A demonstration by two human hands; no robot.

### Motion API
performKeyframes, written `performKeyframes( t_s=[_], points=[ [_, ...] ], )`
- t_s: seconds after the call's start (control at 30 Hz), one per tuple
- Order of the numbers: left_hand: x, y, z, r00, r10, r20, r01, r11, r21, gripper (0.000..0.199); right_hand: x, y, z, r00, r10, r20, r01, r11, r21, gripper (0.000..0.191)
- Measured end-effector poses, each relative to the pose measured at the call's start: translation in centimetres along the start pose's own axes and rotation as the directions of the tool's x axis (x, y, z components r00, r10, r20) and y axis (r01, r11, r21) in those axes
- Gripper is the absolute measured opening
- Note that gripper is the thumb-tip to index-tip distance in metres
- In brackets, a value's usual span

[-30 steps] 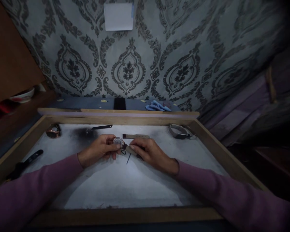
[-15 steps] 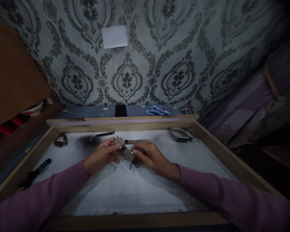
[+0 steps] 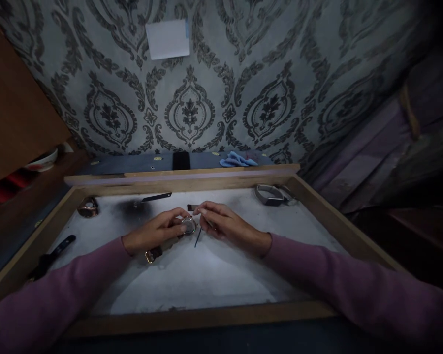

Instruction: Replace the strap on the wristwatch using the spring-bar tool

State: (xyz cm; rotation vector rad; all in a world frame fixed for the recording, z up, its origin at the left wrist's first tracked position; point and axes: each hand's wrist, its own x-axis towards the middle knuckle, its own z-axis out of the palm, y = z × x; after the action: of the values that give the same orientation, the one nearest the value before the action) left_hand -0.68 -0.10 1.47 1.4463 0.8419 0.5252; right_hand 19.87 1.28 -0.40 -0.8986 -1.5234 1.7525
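Between thumb and fingers, my left hand (image 3: 162, 230) holds a round watch (image 3: 188, 225) with its face or back turned up. A brown strap end with a gold buckle (image 3: 149, 256) hangs out below that hand. My right hand (image 3: 221, 223) is closed just right of the watch, fingertips pinched; what they hold is too small to make out. A thin dark tool (image 3: 198, 237) slants down below the right fingertips. Behind them a strap piece with a brown end (image 3: 192, 207) lies on the white surface, partly hidden by the right hand.
A wooden-framed tray (image 3: 206, 181) surrounds the work. Inside are a rose-gold watch (image 3: 88, 207) and black strap (image 3: 53, 255) at left, a dark blade-like piece (image 3: 157, 197) at back, and a grey-banded watch (image 3: 269, 194) at back right. A blue cloth (image 3: 237, 160) lies beyond the frame.
The watch has turned in my left hand, and its strap with the buckle now points down-left instead of down-right. My right hand has let go of that strap and moved slightly left and up.
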Motion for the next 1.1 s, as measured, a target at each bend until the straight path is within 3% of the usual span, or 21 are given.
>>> performKeyframes(
  t_s=[0.23,0.57,0.83,1.1],
  points=[
    [-0.4,0.5,0.3,0.991,-0.046,0.129,0.038,0.998,0.058,0.04,-0.3,0.9,0.6,0.987,-0.051,0.154,0.074,0.987,-0.145,0.036],
    [0.4,-1.2,-0.6,0.999,-0.012,0.029,0.011,0.999,0.032,0.04,-0.3,1.8,0.7,0.994,-0.092,0.058,0.102,0.977,-0.189,0.037],
    [0.6,-1.3,-0.7,0.991,0.052,0.12,-0.054,0.998,0.016,0.026,-0.3,2.3,0.8,0.997,-0.081,0.017,0.083,0.977,-0.196,0.033],
    [0.2,-0.8,-1.9,0.987,-0.031,0.158,0.018,0.997,0.081,0.026,-0.2,1.7,0.8,1.0,-0.017,0.023,0.022,0.973,-0.231,0.027]
  ],
)
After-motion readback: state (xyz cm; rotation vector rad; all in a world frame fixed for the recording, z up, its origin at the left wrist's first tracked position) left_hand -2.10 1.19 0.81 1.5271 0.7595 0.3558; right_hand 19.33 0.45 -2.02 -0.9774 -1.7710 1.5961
